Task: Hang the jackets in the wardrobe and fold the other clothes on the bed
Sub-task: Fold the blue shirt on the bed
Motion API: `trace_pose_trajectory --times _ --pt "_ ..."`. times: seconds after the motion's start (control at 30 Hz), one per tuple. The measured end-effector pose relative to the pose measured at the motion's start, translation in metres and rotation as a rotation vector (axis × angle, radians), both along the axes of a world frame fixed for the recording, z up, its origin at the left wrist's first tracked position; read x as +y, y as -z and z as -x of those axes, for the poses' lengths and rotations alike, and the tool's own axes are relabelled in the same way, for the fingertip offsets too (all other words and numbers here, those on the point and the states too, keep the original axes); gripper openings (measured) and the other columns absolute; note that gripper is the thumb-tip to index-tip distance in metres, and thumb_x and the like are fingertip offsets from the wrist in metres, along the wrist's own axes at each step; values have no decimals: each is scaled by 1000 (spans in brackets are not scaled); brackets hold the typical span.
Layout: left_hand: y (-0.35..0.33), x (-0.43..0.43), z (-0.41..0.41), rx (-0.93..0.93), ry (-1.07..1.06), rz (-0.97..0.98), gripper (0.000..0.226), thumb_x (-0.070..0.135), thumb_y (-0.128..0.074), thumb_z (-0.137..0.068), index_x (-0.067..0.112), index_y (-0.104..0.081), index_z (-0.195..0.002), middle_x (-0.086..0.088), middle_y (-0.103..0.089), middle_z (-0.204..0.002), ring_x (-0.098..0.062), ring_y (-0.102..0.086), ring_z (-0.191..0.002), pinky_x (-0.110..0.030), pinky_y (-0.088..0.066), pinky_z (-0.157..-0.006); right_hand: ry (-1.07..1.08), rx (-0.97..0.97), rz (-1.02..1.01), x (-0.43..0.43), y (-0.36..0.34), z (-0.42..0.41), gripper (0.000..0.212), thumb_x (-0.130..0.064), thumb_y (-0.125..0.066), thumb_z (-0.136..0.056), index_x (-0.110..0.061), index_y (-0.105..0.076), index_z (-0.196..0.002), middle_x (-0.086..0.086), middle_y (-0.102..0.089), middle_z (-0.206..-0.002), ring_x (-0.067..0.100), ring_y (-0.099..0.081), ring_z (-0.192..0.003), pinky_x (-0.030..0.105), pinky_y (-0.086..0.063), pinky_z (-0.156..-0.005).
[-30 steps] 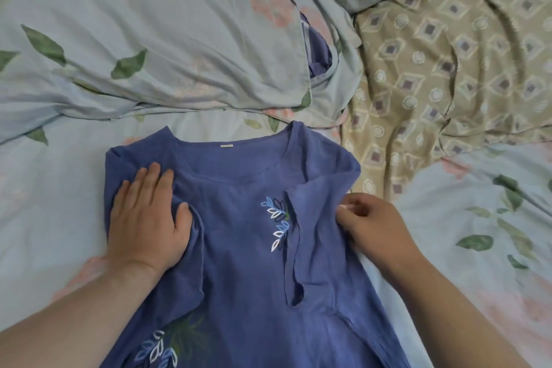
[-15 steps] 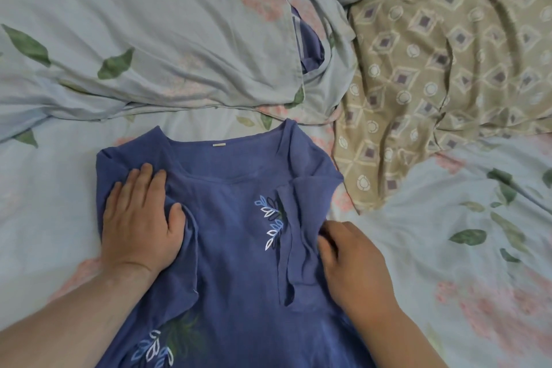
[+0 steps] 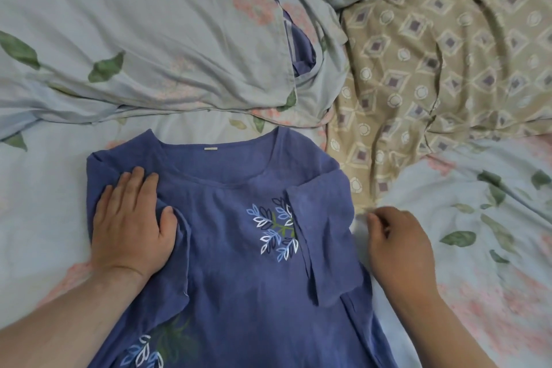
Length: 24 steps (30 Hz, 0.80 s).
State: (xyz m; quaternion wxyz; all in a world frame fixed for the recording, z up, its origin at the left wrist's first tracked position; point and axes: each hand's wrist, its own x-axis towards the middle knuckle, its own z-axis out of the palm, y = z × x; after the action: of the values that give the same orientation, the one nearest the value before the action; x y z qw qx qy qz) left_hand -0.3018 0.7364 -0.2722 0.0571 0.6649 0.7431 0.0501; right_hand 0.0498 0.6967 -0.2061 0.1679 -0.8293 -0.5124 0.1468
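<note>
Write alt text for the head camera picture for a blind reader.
A blue top with a leaf print lies on a floral bedsheet, sleeves folded inward. The left hand presses flat on one folded sleeve; the right hand, loosely curled, sits beside the other. A tan patterned pillow lies behind.

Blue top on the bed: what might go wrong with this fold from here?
The folded-in right sleeve lies unheld, with the right hand beside it on the sheet, so it may flop open at the next fold. Fabric of the top is bunched beside the left hand, at its thumb; pressing there could set a crease.
</note>
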Motion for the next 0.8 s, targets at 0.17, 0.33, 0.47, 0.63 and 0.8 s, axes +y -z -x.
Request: trace_pose_trajectory --times 0.17,0.33,0.47,0.63,0.8 --pt "-1 -1 -1 -2 -6 -2 70 41 -30 -83 2 -48 -138 -21 -42 -149 -36 -37 -139 -49 -22 -118 -445 125 -32 38 -15 24 56 6 -50 -89 -15 -53 -141 6 -44 -142 14 -43 -129 17 -30 -104" --pt "-2 -1 -2 -16 -12 11 72 43 -29 -83 2 -48 -140 -20 -41 -150 -35 -36 -140 -48 -20 -118 -558 90 65 74 -31 42 9 -17 -67 -87 -21 -73 -91 2 -57 -89 21 -55 -91 31 -41 -84" --pt "-2 -1 -2 -25 -15 16 74 43 -27 -82 2 -48 -140 -20 -41 -150 -35 -36 -140 -48 -20 -118 -518 -151 -203 80 -40 71 8 -11 -64 -79 -11 -72 -79 10 -55 -84 33 -50 -81 38 -42 -72" --pt "-1 -1 -1 -35 -11 12 72 42 -28 -83 3 -48 -140 -19 -42 -150 -35 -37 -140 -47 -19 -117 -649 -211 -272 67 -27 117 7 -8 -66 -74 -11 -71 -69 11 -59 -82 32 -50 -72 44 -45 -69" --pt "0 -1 0 -33 -8 15 72 41 -28 -83 3 -48 -140 -19 -42 -150 -34 -36 -140 -47 -18 -118 -747 65 -54 69 -20 108 34 -13 -50 -89 -15 -71 -116 3 -65 -123 31 -58 -107 38 -39 -97"
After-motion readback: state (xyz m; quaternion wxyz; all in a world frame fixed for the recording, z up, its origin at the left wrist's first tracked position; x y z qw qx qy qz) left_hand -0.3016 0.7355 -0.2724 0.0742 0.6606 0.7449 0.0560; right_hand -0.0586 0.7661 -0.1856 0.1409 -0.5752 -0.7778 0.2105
